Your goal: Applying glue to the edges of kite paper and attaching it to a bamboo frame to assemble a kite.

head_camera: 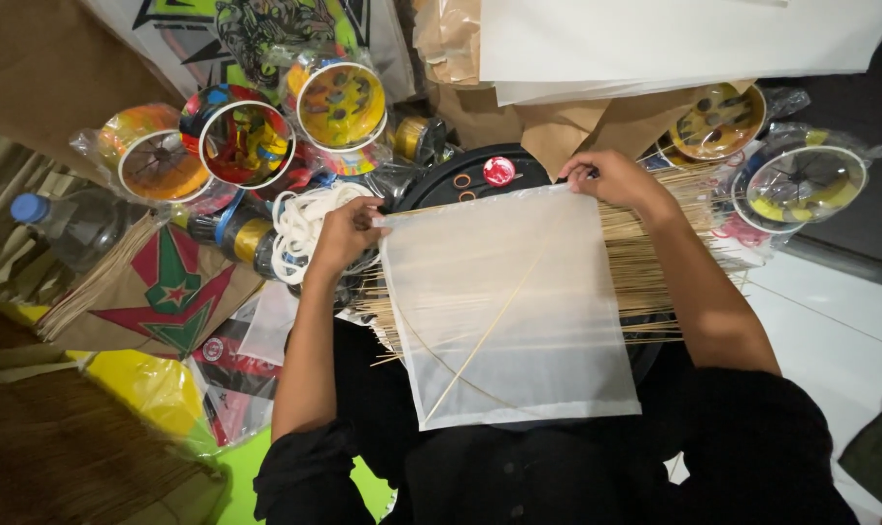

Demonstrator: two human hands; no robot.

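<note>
Over cluttered floor, both hands (344,233) (611,177) pinching white paper sheet (504,301) above bamboo sticks (645,262).

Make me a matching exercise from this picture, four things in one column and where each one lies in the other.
Things:
1. white paper sheet
2. plastic bottle
3. thin sticks
4. red round lid

Places:
A. on the black tray
B. far left
C. held at its top corners by both hands
D. under the sheet, sticking out at the sides

Pairs: 1-C, 2-B, 3-D, 4-A
</note>
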